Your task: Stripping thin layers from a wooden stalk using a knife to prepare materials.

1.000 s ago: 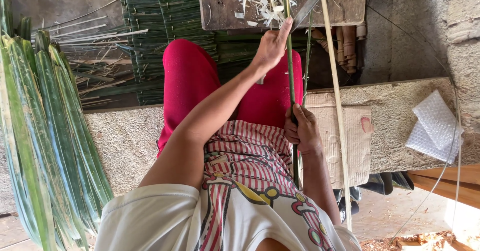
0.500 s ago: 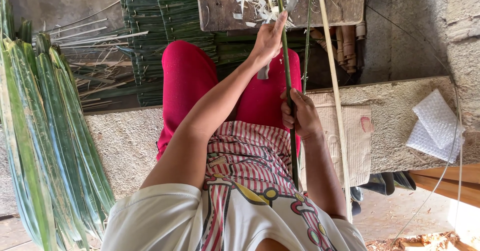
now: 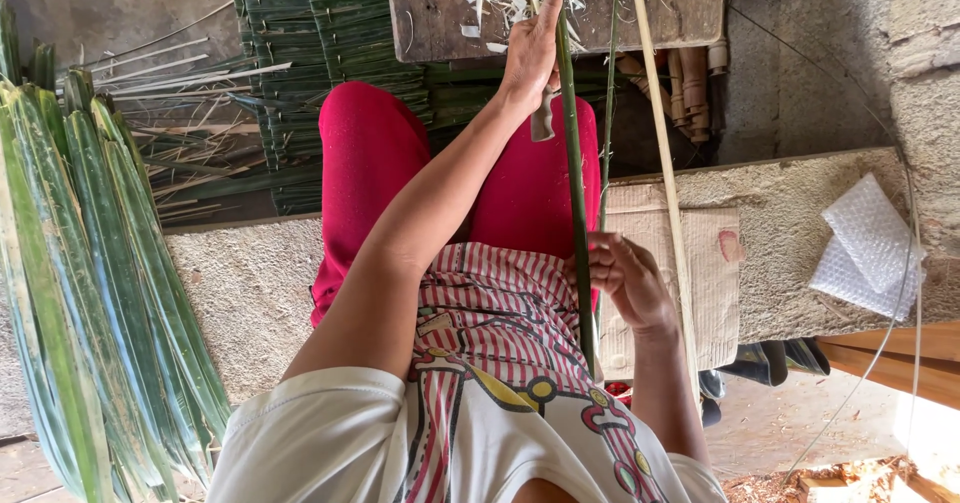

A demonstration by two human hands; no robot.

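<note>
Keep the long green leaf strip (image 3: 575, 213) taut and straight between your two hands — any slack will let it wander on the wooden board (image 3: 440, 13). Your left hand (image 3: 530, 53), fingers pressed together, pins its far end at the top of the frame; your right hand (image 3: 625, 278) pinches it lower down, right of centre. The strip's long axis runs near-vertical in the frame, pointing from your lap up toward the board.

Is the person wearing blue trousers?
No, the trousers are bright red, showing under the left hand and beside the green strip held by the right hand.
</note>
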